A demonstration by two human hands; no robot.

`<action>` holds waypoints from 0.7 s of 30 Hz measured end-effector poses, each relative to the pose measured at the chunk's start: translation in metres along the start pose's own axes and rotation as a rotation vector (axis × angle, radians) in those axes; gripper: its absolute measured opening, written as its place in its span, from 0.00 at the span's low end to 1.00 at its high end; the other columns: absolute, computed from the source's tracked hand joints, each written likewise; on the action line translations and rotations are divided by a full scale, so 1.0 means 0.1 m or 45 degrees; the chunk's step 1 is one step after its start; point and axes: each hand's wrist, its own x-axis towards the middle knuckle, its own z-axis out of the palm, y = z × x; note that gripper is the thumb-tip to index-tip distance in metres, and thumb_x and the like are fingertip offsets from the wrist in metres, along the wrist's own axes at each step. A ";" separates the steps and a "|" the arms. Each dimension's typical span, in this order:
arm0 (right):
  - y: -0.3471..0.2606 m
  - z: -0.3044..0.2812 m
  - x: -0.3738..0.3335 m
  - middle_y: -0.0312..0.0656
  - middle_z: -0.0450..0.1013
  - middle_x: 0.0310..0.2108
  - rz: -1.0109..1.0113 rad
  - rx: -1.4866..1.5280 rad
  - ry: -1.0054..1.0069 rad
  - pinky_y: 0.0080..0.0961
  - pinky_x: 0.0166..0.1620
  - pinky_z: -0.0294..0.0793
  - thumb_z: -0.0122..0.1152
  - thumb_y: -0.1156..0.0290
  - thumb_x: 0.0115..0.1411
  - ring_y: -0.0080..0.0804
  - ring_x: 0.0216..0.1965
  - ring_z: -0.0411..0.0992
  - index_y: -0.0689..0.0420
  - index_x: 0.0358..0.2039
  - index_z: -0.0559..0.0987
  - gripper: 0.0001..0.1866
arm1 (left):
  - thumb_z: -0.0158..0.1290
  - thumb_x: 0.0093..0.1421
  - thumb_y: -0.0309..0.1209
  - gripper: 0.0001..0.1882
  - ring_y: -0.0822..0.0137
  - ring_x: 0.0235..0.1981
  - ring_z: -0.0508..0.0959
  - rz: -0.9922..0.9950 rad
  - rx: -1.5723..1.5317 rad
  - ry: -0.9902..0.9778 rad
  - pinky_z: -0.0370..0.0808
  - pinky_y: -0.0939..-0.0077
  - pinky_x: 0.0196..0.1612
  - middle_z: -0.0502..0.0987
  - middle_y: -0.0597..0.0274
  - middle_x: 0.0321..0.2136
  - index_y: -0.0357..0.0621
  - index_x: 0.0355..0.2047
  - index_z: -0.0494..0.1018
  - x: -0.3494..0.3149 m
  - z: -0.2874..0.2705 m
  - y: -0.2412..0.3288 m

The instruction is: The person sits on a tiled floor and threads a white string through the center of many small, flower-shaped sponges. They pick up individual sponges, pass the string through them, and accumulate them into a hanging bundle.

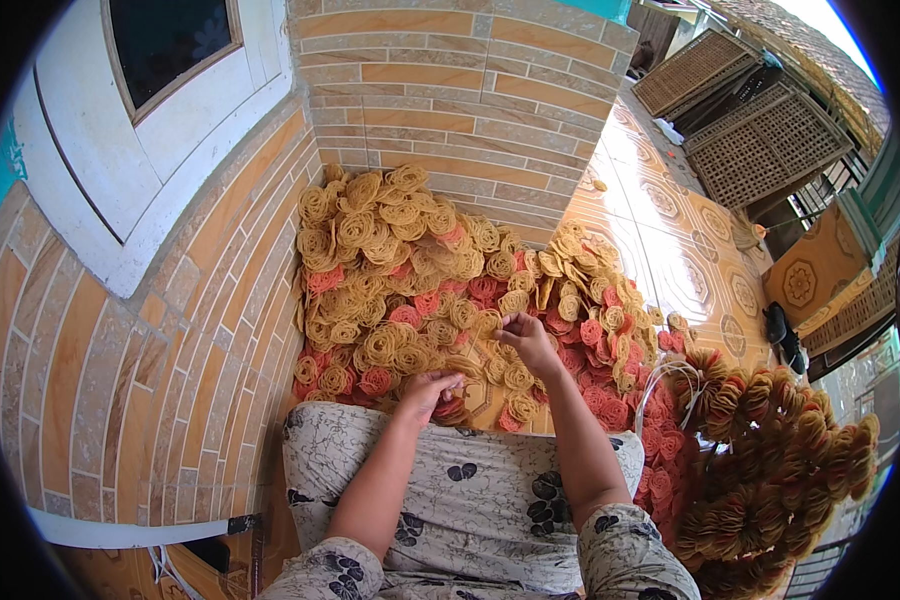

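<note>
A big heap of round, coiled, noodle-like discs (380,265), mostly yellow, spreads over the floor in front of me. Pinkish-red discs (605,405) are mixed in and lie thicker on the right. My left hand (432,393) is closed just above my lap, gripping several stacked discs (454,408), partly hidden by the fingers. Farther forward and to the right, the fingertips of my right hand (528,343) pinch a yellow disc (489,322) at its edge. Patterned floor tile (482,385) shows between the hands.
Strung bunches of discs (760,470) stand at my right, with white cord loops (660,400) beside them. Stone-tiled walls (450,100) close off the left and far sides. Woven racks (765,140) lean at the far right, near a dark sandal (785,335).
</note>
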 end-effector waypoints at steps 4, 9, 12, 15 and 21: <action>0.03 0.04 0.01 0.43 0.76 0.35 0.057 0.024 0.051 0.17 0.40 0.73 0.62 0.78 0.57 0.28 0.38 0.76 0.62 0.37 0.70 0.10 | 0.59 0.58 0.29 0.07 0.81 0.22 0.70 -0.001 0.036 -0.023 0.67 0.88 0.27 0.79 0.68 0.27 0.40 0.34 0.79 0.00 0.01 0.01; 0.00 0.09 0.00 0.43 0.76 0.35 0.035 -0.032 0.012 0.19 0.42 0.73 0.62 0.78 0.57 0.27 0.39 0.75 0.62 0.37 0.70 0.10 | 0.56 0.60 0.28 0.06 0.79 0.27 0.72 0.002 0.118 -0.036 0.67 0.87 0.30 0.78 0.66 0.28 0.40 0.35 0.78 0.00 0.03 0.01; -0.04 0.12 -0.01 0.42 0.76 0.34 0.044 -0.047 0.013 0.21 0.44 0.74 0.62 0.78 0.57 0.27 0.40 0.75 0.62 0.36 0.70 0.09 | 0.57 0.60 0.28 0.06 0.79 0.26 0.71 0.008 0.104 -0.027 0.67 0.87 0.30 0.78 0.66 0.28 0.40 0.35 0.78 -0.01 0.03 0.02; -0.09 0.13 -0.04 0.40 0.76 0.33 0.019 -0.079 -0.013 0.20 0.43 0.74 0.61 0.79 0.57 0.24 0.39 0.75 0.61 0.35 0.71 0.08 | 0.57 0.59 0.28 0.06 0.79 0.25 0.70 0.006 0.081 -0.027 0.67 0.87 0.30 0.78 0.66 0.28 0.39 0.35 0.78 -0.01 0.02 0.03; -0.10 0.05 0.01 0.34 0.76 0.32 0.025 -0.598 -0.350 0.20 0.41 0.74 0.61 0.80 0.56 0.21 0.36 0.74 0.59 0.35 0.76 0.06 | 0.57 0.59 0.27 0.07 0.79 0.26 0.70 0.027 0.036 0.026 0.67 0.86 0.30 0.78 0.65 0.28 0.38 0.36 0.78 0.00 0.01 -0.01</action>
